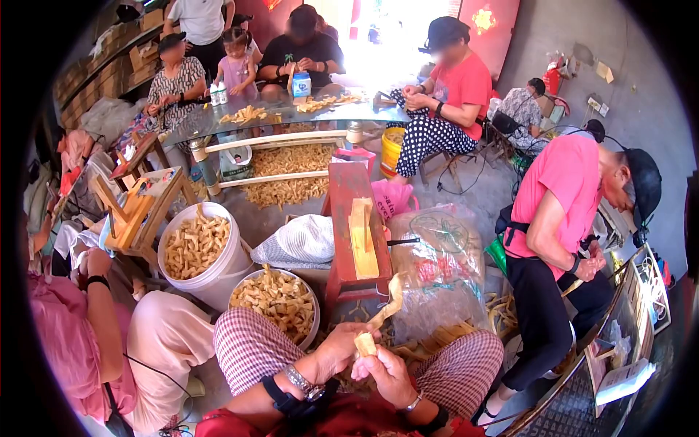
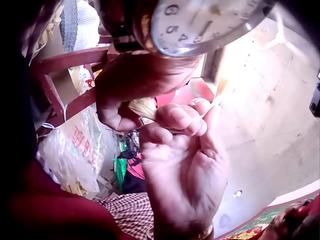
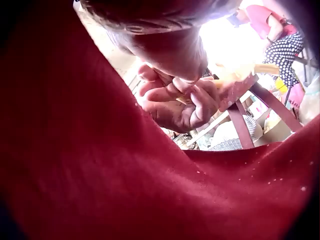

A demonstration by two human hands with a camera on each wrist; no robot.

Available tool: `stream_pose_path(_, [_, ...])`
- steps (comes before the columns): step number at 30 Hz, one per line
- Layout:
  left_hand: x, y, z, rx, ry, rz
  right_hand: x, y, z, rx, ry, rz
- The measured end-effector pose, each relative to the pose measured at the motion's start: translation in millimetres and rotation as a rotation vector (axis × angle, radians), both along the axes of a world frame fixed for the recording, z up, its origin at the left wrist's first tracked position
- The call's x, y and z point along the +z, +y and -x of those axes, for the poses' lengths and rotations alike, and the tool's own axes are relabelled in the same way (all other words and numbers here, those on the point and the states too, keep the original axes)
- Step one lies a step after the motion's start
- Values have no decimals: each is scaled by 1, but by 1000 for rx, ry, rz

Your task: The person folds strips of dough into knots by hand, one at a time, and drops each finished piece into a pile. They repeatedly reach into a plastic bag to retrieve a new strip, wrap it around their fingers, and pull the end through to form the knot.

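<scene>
Over the lap, both hands meet at a pale yellow, leathery strip (image 1: 389, 304) whose near end forms a thick roll (image 1: 365, 344). My left hand (image 1: 337, 349), with a watch at its wrist, pinches the strip beside the roll, and the long loose end sticks up past its fingers. From the other side my right hand (image 1: 387, 373) holds the roll between thumb and fingers. In the left wrist view a bit of the strip (image 2: 143, 107) shows between the two hands. Fingers hide most of it in the right wrist view.
Ahead stands a red wooden bench (image 1: 342, 233) with a yellow wooden block (image 1: 362, 240) on it. Buckets of curled yellow pieces (image 1: 282, 302) stand left, a plastic bag (image 1: 437, 255) lies right. People sit around a glass table (image 1: 291, 115); one bends over close on the right.
</scene>
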State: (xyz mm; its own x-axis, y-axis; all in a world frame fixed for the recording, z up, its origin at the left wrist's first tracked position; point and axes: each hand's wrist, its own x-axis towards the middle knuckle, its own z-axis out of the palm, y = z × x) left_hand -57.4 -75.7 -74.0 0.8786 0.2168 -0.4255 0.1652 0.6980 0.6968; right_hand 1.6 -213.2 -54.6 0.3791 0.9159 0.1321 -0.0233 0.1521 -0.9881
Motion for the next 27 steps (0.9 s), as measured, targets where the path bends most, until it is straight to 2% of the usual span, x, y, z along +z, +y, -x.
stream_pose_path(1, [3,0,1,8,63,-37,0,1,0,-33,-10,-9])
stream_pose_path(3, [3,1,0,11,32,-55,1,2,-1,-101,-25,-24])
stream_pose_path(5, [2,1,1,14,3,-70,-3,4,-2,-235,-64,-38])
stream_pose_path(6, [2,-1,0,79,40,-105,-2,5,-3,-305,-103,-37])
stream_pose_path(7, [1,2,2,34,6,-88,-2,5,-4,-374,-142,-35])
stream_pose_path(11, [9,4,10,-97,-54,-23,-2,13,-9,-543,-499,-106])
stream_pose_path(15, [22,-2,15,-143,-90,-72,1,16,-7,-505,-285,-14])
stream_pose_path(18, [40,-2,17,-198,24,-20,-9,18,-10,-527,-188,35])
stream_pose_path(20, [38,1,19,-196,-77,-236,-14,16,-15,-518,-218,108])
stream_pose_path(21, [35,4,20,-194,-128,-344,-12,17,-15,-493,-118,144])
stream_pose_path(22, [28,6,20,-124,-119,-836,-7,18,-15,-468,-18,180])
stream_pose_path(25, [48,4,23,87,-338,-1592,-8,19,-19,-345,217,257])
stream_pose_path(27, [51,5,26,23,-368,-1619,-13,15,-29,-226,288,310])
